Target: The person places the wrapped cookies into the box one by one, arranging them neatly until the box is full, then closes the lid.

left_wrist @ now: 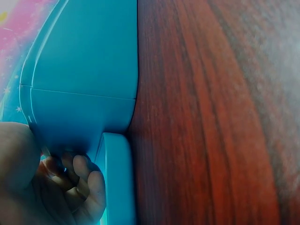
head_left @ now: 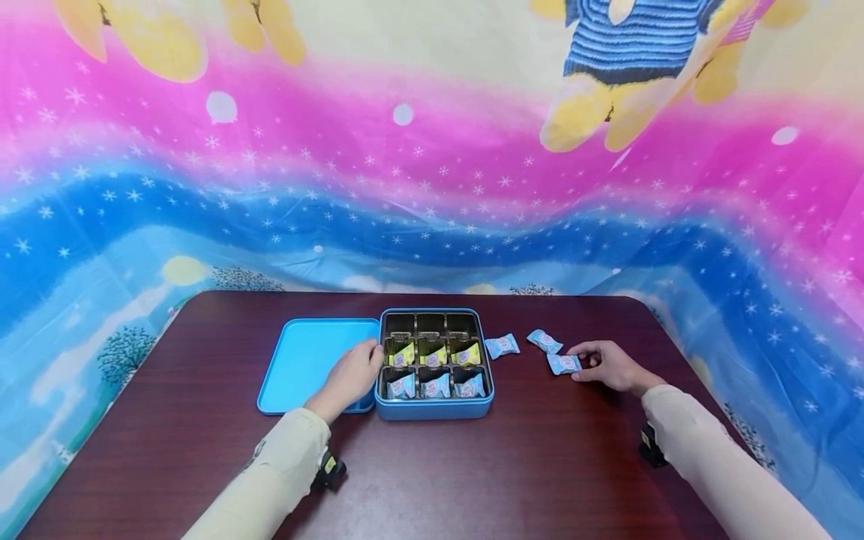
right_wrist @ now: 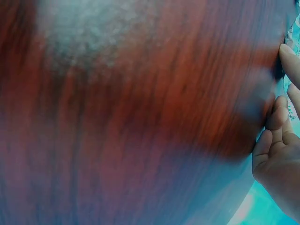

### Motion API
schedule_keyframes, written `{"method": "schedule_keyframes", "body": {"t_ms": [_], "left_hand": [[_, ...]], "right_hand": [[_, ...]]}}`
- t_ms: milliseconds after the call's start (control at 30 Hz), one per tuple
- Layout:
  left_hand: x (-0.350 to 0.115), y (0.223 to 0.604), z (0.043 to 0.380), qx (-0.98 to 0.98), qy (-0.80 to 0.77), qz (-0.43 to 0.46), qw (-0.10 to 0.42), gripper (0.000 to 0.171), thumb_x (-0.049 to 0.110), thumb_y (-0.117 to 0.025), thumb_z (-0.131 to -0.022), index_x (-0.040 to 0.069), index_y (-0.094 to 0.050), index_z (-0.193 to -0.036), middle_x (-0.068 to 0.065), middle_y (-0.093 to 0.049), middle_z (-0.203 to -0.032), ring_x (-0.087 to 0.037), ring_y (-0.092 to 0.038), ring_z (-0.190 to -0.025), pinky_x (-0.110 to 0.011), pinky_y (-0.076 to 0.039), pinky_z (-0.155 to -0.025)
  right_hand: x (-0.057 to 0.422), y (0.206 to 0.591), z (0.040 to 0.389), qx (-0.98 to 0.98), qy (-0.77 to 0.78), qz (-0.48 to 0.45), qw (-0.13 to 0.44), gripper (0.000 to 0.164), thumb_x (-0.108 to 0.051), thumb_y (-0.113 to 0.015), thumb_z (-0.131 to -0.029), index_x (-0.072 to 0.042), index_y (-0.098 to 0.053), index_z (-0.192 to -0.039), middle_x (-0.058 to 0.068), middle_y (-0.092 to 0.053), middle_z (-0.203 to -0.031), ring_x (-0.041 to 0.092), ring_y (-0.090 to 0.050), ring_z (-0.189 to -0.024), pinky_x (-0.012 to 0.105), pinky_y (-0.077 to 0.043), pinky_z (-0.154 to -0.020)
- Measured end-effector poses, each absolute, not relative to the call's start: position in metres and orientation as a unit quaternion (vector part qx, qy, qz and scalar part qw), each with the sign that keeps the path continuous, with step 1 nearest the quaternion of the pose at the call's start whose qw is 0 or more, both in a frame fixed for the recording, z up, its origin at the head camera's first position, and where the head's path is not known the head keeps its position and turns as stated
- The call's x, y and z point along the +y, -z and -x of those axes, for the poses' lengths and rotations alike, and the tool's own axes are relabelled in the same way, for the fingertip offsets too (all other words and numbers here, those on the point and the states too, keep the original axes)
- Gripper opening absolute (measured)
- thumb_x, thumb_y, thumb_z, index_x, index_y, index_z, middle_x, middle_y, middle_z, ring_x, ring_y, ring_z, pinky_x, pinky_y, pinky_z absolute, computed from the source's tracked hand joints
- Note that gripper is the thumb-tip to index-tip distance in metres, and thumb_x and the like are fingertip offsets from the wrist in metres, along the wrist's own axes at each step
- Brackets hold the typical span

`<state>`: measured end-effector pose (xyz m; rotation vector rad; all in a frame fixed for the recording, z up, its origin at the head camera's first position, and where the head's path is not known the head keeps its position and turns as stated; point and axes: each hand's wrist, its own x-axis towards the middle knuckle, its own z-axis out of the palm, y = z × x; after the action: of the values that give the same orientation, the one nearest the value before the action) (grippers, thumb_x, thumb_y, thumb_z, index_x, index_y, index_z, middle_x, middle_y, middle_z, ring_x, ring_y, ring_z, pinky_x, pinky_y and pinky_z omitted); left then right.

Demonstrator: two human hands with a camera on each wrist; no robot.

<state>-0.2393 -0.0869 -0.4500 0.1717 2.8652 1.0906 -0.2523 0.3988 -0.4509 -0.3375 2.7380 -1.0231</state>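
Note:
A blue tin box (head_left: 433, 409) with a dark divided tray stands mid-table. Its front row holds blue-wrapped candies (head_left: 435, 386), its middle row yellow-wrapped ones (head_left: 433, 355); the back row shows bare dark compartments. My left hand (head_left: 355, 373) grips the box's left edge, and in the left wrist view its curled fingers (left_wrist: 96, 187) lie against the side wall. To the right, my right hand (head_left: 610, 365) pinches the right end of a blue-wrapped candy (head_left: 563, 364) at the table. Another such candy (head_left: 544, 342) lies just behind it, and one more (head_left: 502, 346) rests beside the box.
The blue lid (head_left: 307, 360) lies left of the box, inner side up, partly behind my left hand and forearm. A dark red wooden table (head_left: 540, 465) carries everything. Behind its far edge hangs a colourful printed cloth (head_left: 432, 202).

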Motion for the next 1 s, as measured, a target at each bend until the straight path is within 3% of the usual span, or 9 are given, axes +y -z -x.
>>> {"method": "schedule_keyframes", "body": {"t_ms": [1000], "left_hand": [[-0.086, 0.45, 0.24, 0.936, -0.345, -0.053, 0.036, 0.032, 0.029, -0.037, -0.108, 0.013, -0.05, -0.083, -0.005, -0.048, -0.071, -0.019, -0.043, -0.057, -0.032, -0.035, -0.055]], "right_hand": [[0.393, 0.441, 0.245, 0.916, 0.375, 0.115, 0.087, 0.038, -0.011, -0.076, -0.089, 0.004, -0.066, -0.122, 0.016, -0.058, -0.098, 0.014, -0.045, -0.072, 0.026, -0.04, -0.062]]}}
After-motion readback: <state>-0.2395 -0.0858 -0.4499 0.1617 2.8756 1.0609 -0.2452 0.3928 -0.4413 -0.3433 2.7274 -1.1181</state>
